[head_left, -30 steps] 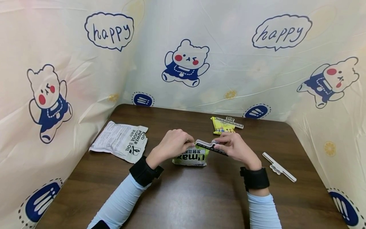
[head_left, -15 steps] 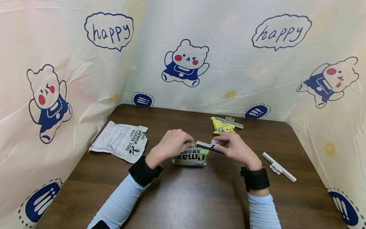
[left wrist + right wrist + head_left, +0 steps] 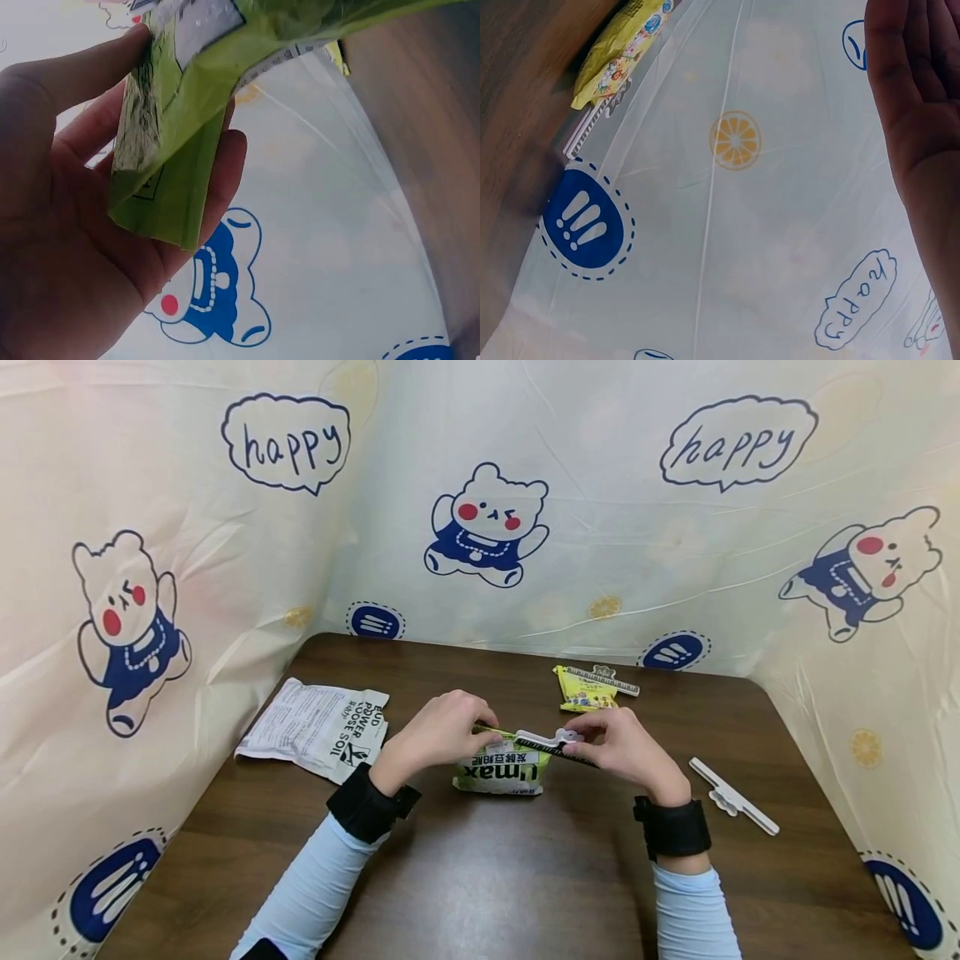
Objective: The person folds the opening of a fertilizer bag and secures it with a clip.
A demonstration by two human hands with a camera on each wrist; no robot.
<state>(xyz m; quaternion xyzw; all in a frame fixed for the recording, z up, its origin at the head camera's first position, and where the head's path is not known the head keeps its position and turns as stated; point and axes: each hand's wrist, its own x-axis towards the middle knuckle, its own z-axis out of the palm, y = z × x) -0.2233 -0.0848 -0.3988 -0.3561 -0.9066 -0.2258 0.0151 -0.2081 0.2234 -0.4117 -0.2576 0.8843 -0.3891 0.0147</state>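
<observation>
In the head view a green bag with dark lettering stands on the table, its top edge folded. My left hand pinches its upper left corner. The left wrist view shows the green bag's folded end between the thumb and the fingers behind it. At the bag's upper right is a white sealing clip with a black toothed strip. My right hand holds this clip by its knob, between thumb and fingers. In the right wrist view only part of my right hand shows; the clip is out of sight.
A small yellow packet with a sealing clip on it lies at the back. To the left lies a white soil bag. Another white sealing clip rests on the table at the right. A printed curtain surrounds the table.
My left hand has shifted slightly up and left along the bag's top edge, uncovering more of it. The right hand and its clip stay near the bag's upper right, with only slight movement.
</observation>
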